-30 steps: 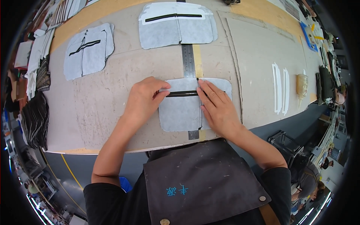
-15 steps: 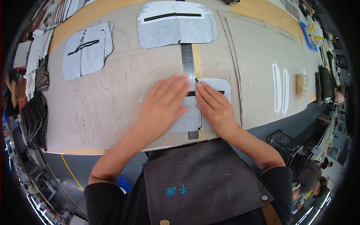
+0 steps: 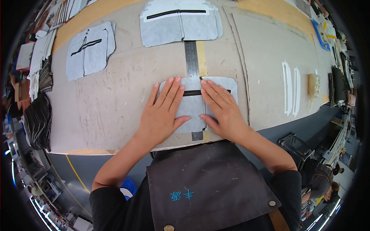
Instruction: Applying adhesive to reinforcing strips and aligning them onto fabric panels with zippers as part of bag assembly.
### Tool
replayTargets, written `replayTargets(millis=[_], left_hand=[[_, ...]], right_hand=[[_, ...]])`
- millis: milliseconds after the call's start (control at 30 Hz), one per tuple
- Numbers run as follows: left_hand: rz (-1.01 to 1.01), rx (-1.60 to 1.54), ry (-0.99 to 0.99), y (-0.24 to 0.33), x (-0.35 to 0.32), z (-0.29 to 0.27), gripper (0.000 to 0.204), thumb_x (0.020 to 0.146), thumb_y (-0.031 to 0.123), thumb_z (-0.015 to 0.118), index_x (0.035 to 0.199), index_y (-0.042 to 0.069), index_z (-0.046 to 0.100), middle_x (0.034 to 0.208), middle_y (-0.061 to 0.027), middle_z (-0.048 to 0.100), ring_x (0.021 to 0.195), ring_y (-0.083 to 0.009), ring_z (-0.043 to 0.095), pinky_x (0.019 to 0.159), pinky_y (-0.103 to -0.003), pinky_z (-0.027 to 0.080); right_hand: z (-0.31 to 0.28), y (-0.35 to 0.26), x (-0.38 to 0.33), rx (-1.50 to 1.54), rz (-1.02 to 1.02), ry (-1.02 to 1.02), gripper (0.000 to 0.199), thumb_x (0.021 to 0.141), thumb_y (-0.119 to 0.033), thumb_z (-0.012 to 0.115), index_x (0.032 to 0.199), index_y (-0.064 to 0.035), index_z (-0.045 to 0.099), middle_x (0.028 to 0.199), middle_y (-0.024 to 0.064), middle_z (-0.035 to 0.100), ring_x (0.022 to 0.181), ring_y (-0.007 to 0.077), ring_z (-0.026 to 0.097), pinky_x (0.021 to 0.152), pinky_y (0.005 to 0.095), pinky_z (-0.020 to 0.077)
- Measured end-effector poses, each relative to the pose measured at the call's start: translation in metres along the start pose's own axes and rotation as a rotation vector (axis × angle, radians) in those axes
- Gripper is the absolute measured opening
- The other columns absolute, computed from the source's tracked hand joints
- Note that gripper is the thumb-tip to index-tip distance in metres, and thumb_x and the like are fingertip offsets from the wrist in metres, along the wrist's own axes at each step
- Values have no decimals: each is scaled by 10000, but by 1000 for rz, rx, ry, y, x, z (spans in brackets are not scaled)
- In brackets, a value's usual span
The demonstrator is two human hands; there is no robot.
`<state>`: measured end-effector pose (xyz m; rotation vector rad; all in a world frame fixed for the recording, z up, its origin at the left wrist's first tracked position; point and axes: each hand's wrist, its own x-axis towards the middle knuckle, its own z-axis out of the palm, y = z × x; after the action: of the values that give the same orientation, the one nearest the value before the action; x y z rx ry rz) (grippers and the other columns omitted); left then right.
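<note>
Here the left hand (image 3: pixel 160 113) and right hand (image 3: pixel 227 113) are both lying flat, grip released, fingers outstretched, across the pale panel (image 3: pixel 190 105), which is resting over the grey ruler (image 3: pixel 191 57) on the bench (image 3: pixel 115 104).

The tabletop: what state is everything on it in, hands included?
Near panel: lying flat, partly covered by both hands.
Left hand: open, spread flat on that panel.
Right hand: open, flat on that panel, thumb apart.
Far panels: stacked, edges offset.
Left panels: stacked, edges offset.
Ruler: partly covered.
White strips: side by side, apart.
Bottle: lying down.
</note>
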<state>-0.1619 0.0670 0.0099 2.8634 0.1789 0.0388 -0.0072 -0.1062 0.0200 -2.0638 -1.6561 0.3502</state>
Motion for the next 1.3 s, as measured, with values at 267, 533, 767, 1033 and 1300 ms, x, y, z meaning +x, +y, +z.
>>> replayTargets(millis=[267,533,767,1033,1300], left_hand=[[4,-49,20,-2,-1,3,844,809,424,701,1443,-26,373,1558,-177,302,1468,-302,250,1184,-497,192],[131,-185,62,21,26,6,866,804,478,694,1436,-27,384,1548,-170,324,1460,-300,268,1182,-470,207],[38,-146,30,6,17,-3,977,770,516,724,1457,-48,318,1550,-203,304,1452,-323,280,1181,-468,215],[183,-162,39,24,38,13,959,788,566,677,1435,-67,359,1542,-205,317,1458,-313,268,1186,-437,211],[186,-148,-35,21,38,6,937,796,567,674,1430,-55,375,1559,-192,288,1473,-305,231,1190,-447,190]], right_hand=[[1,0,-3,-74,6,-58,608,871,-238,685,1373,27,469,1520,137,382,1436,285,317,1167,437,274],[9,2,-4,-163,-19,-9,589,846,-267,698,1340,1,522,1495,110,424,1410,257,361,1150,452,292],[9,2,-4,-126,-14,35,577,833,-289,709,1308,-2,552,1442,112,481,1399,255,377,1145,455,299],[8,18,-14,65,71,136,508,888,-126,619,1351,41,494,1451,195,445,1405,318,359,1157,444,286],[-4,14,-15,-273,131,-10,652,910,-256,594,1440,47,365,1545,177,318,1452,303,276,1192,430,215]])
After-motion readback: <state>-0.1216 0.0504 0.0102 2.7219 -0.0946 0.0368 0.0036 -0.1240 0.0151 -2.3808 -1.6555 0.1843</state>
